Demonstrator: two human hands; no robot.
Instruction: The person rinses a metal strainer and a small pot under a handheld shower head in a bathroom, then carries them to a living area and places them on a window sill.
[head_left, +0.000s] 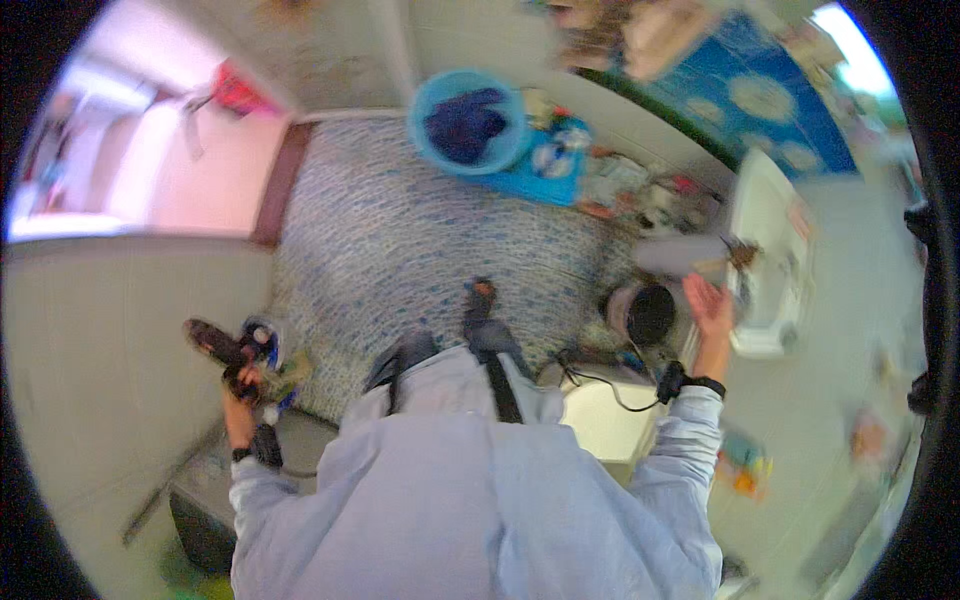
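My left hand (249, 376), at the left, is closed round a dark brown shoe or slipper (215, 341), blurred by motion; its exact kind is hard to tell. Close to this hand stands a bluish container (262, 339) with dark things in it. My right hand (709, 304) is spread with the palm showing and holds nothing that I can see, beside a white washbasin (772, 277). Left of the right hand is a round vessel with a dark opening (649, 315). Black straps with devices and cables are on both wrists.
A light-blue basin (469, 124) holds dark cloth, next to a blue mat or tray (559, 176) against the back wall. Cluttered small items (645, 195) lie right of it. A cream tub (607, 420) is beside my legs. The patterned floor (375, 225) spreads ahead to a doorway (202, 165).
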